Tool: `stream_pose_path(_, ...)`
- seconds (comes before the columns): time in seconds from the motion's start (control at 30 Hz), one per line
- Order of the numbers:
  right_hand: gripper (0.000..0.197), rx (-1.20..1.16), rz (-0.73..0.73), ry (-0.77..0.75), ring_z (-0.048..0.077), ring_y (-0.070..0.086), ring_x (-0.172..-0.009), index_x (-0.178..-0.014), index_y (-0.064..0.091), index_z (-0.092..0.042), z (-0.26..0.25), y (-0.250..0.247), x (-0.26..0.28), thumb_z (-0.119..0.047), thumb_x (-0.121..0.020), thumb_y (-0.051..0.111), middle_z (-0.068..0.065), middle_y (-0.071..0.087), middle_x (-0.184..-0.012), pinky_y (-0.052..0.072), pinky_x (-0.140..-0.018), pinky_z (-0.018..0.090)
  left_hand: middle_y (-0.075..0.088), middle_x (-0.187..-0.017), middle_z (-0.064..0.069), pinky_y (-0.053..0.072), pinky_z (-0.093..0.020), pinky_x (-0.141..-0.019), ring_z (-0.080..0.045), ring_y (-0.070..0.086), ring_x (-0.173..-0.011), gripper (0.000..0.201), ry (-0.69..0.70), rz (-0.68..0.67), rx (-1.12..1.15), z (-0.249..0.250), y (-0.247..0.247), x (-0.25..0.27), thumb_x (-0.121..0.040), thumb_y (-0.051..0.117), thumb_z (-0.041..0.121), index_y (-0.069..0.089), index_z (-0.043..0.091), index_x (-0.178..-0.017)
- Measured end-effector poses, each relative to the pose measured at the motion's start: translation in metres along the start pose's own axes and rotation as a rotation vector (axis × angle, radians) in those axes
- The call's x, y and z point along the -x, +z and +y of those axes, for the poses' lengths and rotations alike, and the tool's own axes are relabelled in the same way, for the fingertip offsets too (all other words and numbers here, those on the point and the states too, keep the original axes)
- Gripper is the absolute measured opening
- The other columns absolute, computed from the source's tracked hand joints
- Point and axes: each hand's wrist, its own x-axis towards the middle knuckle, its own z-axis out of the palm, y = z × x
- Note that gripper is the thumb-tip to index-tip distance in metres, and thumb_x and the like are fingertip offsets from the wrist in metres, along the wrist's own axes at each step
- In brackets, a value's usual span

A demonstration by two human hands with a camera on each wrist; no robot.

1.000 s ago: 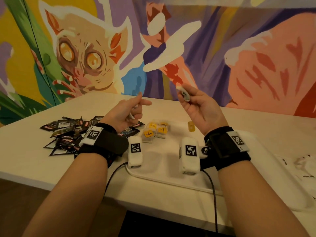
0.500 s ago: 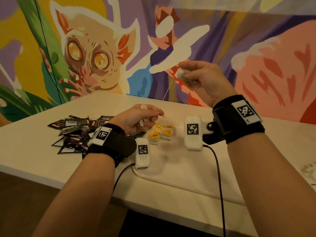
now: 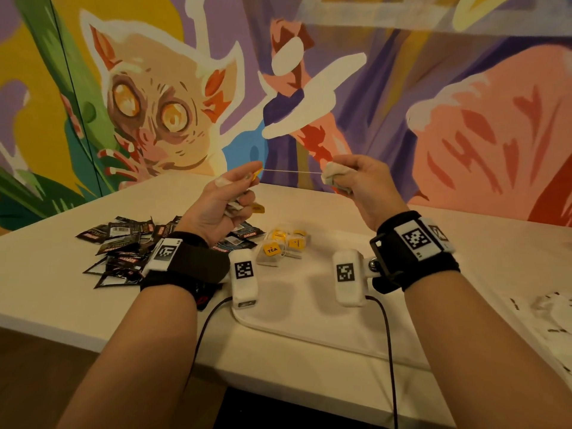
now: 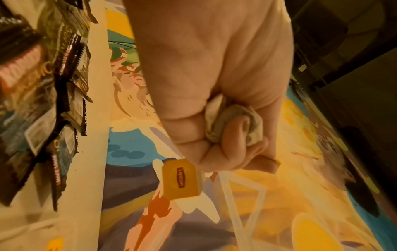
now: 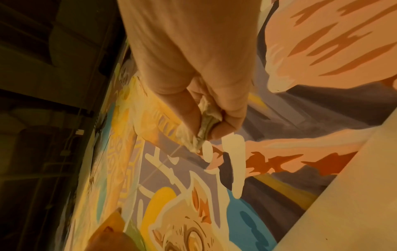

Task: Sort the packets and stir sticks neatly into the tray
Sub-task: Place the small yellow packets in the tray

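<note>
Both hands are raised above the white tray (image 3: 309,332). The right hand (image 3: 362,184) pinches a tea bag (image 3: 330,176), and the left hand (image 3: 216,205), fingers curled round a second bag (image 4: 234,122), pinches the yellow tag (image 3: 256,174) at nine o'clock from the first bag. The string (image 3: 292,172) is taut between them, probably to untangle the bags. Tea bags (image 3: 283,243) already lie in the tray, with dark packets (image 3: 123,246) at its nine o'clock.

A pale counter (image 3: 55,292) spans the scene, its far edge meeting a painted mural (image 3: 464,144). At far left the mural shows a wide-eyed animal (image 3: 148,113); near right, crumpled white paper (image 3: 554,308) lies on the counter.
</note>
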Motion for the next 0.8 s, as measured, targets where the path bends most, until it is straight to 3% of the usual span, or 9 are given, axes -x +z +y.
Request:
stream_pose_path(0.1,0.018,0.012,0.020,0.013,0.017,0.055,-0.096,-0.102,0.062,-0.012,0.004,0.003,0.002,-0.007,-0.085,0.062,0.006,0.060,-0.105,0.048,-0.077,0.025,0.058,-0.072,0.005,0.029,-0.012,-0.038,-0.002,0.038,-0.047,0.029,0.016,-0.022,-0.069,0.000,0.003,0.000,-0.092,0.045,0.006,0.058,0.013,-0.116)
stream_pose_path(0.27,0.011,-0.022,0.015,0.073,0.006,0.048,-0.065,-0.099,0.063,-0.006,0.008,0.025,0.008,-0.006,-0.088,0.059,-0.002,0.056,-0.073,0.041,-0.052,0.010,0.061,-0.070,0.001,0.031,-0.013,-0.037,-0.003,0.042,-0.045,0.013,0.015,-0.011,-0.230,-0.005,0.007,0.002,-0.090,0.050,0.004,0.062,0.008,-0.089)
stream_pose_path(0.33,0.011,-0.042,-0.013,0.101,0.007,0.047,-0.059,-0.098,0.063,-0.005,0.009,0.039,0.010,-0.004,-0.088,0.060,0.000,0.056,-0.069,0.040,-0.045,0.008,0.055,-0.066,0.000,0.033,-0.014,-0.038,-0.003,0.044,-0.047,0.009,0.002,0.019,-0.261,-0.006,0.005,0.002,-0.088,0.055,0.006,0.064,0.009,-0.088)
stream_pose_path(0.4,0.013,-0.017,-0.022,0.122,0.010,0.051,-0.063,-0.098,0.065,-0.003,0.009,0.051,0.010,-0.002,-0.085,0.062,0.003,0.058,-0.071,0.044,-0.057,0.017,0.056,-0.064,0.003,0.033,-0.014,-0.039,-0.003,0.044,-0.049,0.007,0.002,0.066,-0.298,-0.006,0.003,0.001,-0.087,0.059,0.008,0.064,0.012,-0.090)
stream_pose_path(0.5,0.010,-0.019,-0.078,0.149,0.019,0.059,-0.075,-0.085,0.064,-0.002,0.010,0.063,0.011,0.007,-0.082,0.061,0.008,0.061,-0.077,0.051,-0.072,0.029,0.056,-0.067,0.000,0.032,-0.015,-0.038,-0.003,0.044,-0.047,0.009,0.027,0.140,-0.334,-0.007,0.004,0.000,-0.084,0.065,0.006,0.065,0.015,-0.088)
stream_pose_path(0.6,0.018,-0.125,-0.158,0.201,0.024,0.062,-0.081,-0.102,0.061,0.007,0.006,0.068,0.017,0.010,-0.085,0.056,0.011,0.062,-0.081,0.054,-0.075,0.032,0.053,-0.063,-0.002,0.036,-0.018,-0.041,-0.006,0.045,-0.048,0.013,0.035,0.213,-0.403,-0.008,0.003,-0.001,-0.080,0.070,0.008,0.063,0.017,-0.084)
stream_pose_path(0.67,0.024,-0.242,-0.207,0.258,0.025,0.063,-0.082,-0.112,0.057,0.010,0.004,0.067,0.020,0.002,-0.089,0.055,0.013,0.063,-0.087,0.054,-0.075,0.032,0.053,-0.061,-0.002,0.040,-0.025,-0.050,-0.010,0.047,-0.053,0.013,0.031,0.222,-0.432,-0.008,0.002,-0.002,-0.079,0.073,0.011,0.064,0.018,-0.083)
stream_pose_path(0.73,0.024,-0.248,-0.268,0.269,0.022,0.064,-0.080,-0.110,0.058,0.008,0.001,0.065,0.023,-0.005,-0.091,0.057,0.014,0.063,-0.089,0.055,-0.073,0.029,0.053,-0.060,-0.003,0.039,-0.027,-0.053,-0.014,0.045,-0.054,0.012,0.025,0.191,-0.451,-0.008,0.002,-0.002,-0.078,0.074,0.011,0.064,0.018,-0.081)
stream_pose_path(0.8,0.011,-0.161,-0.263,0.259,0.021,0.063,-0.081,-0.098,0.060,0.006,-0.001,0.064,0.023,0.000,-0.090,0.056,0.015,0.062,-0.090,0.055,-0.070,0.026,0.051,-0.059,-0.003,0.037,-0.024,-0.049,-0.012,0.043,-0.052,0.012,0.009,0.155,-0.485,-0.008,0.003,-0.002,-0.078,0.073,0.011,0.063,0.018,-0.081)
